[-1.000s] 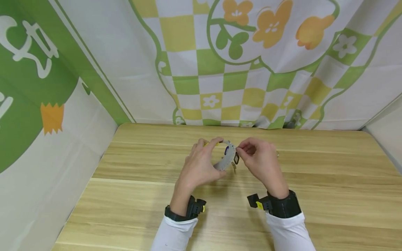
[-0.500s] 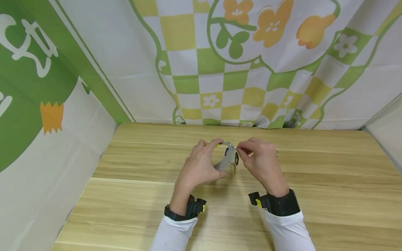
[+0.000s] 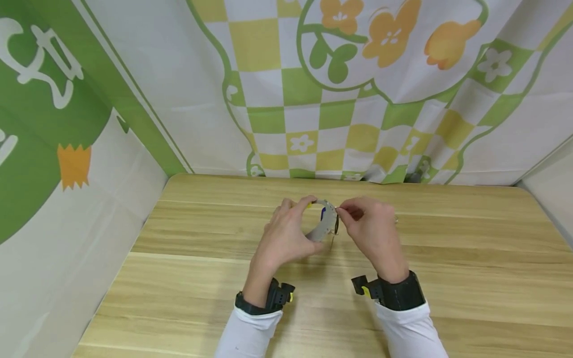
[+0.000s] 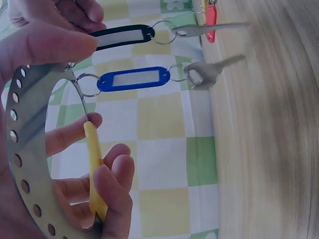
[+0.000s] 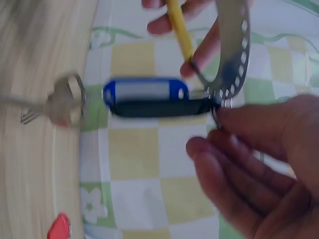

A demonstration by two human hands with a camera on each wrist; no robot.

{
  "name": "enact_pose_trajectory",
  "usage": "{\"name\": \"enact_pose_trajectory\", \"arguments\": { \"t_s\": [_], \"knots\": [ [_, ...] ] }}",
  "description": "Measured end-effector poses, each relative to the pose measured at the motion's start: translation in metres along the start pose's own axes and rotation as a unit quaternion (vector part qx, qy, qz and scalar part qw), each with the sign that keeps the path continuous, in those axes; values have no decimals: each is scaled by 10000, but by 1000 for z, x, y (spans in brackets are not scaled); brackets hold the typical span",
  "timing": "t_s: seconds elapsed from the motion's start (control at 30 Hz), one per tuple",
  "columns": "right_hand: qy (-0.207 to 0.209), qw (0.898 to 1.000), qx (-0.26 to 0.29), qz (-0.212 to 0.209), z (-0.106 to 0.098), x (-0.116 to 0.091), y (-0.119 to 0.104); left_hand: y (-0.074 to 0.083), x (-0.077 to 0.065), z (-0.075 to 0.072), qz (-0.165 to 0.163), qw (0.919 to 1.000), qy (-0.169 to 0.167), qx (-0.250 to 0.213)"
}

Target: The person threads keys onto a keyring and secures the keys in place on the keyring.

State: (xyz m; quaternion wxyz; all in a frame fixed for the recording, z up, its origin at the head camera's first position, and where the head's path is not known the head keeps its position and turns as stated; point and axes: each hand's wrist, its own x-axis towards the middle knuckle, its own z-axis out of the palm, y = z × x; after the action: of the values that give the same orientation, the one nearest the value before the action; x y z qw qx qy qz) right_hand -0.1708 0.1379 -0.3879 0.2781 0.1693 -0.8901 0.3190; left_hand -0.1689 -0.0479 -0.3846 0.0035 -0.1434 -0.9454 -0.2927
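My left hand (image 3: 284,236) holds a flat metal key ring with holes along its band (image 4: 31,132) and a yellow grip (image 4: 94,169), fingers wrapped about the grip side. From the band hangs a blue key tag (image 4: 134,79) with a key (image 4: 204,74) on its far end. My right hand (image 3: 373,228) meets the band at its right side. Thumb and fingers there pinch the small split ring (image 5: 218,117) of a black key tag (image 5: 159,108). Another key (image 4: 194,31) dangles from this black tag. Where the split ring meets the band is partly hidden by the fingertips.
A red key tag (image 4: 211,25) lies on the wooden table (image 3: 188,278) beyond the right hand. Part of a small metal ring (image 3: 396,219) shows beside that hand. A checked cloth (image 3: 300,119) hangs behind the table's far edge.
The black tag and its key have swung round, so the tag now shows edge-on in the head view. Both hands stay nearly in place, the right shifting very slightly.
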Motion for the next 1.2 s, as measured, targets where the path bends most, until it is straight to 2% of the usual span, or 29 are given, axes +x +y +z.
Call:
{"name": "enact_pose_trajectory", "arguments": {
  "t_s": [0.13, 0.23, 0.43, 0.57, 0.7, 0.8, 0.9, 1.1, 1.2],
  "knots": [
    [88, 9985, 35, 534, 1, 0, -4, 1, 0, 1, -50, 9999, 104, 40],
    [117, 9983, 61, 571, 2, 0, -5, 1, 0, 1, -50, 9999, 118, 41],
    [222, 9996, 41, -150, 0, 1, -1, 1, -1, -1, 68, 9999, 118, 5],
    [131, 9982, 62, -588, -3, 1, 3, -1, -1, -2, 221, 9997, 114, 20],
    [-88, 9965, 188, -804, -6, 0, 6, -2, -1, -3, 399, 9992, 75, 63],
    [-155, 9960, 318, -817, -6, 0, 7, -4, -1, -4, 473, 9989, 37, 27],
    [-109, 9973, 450, -565, -5, 0, 7, -3, -1, -5, 412, 9991, 32, -13],
    [-1, 9978, 566, 331, -2, 1, 1, 0, -2, -5, 144, 9998, 136, 8],
    [35, 9966, 612, 544, -1, 1, -2, 0, -2, -5, 84, 9998, 205, 18]
  ]
}}
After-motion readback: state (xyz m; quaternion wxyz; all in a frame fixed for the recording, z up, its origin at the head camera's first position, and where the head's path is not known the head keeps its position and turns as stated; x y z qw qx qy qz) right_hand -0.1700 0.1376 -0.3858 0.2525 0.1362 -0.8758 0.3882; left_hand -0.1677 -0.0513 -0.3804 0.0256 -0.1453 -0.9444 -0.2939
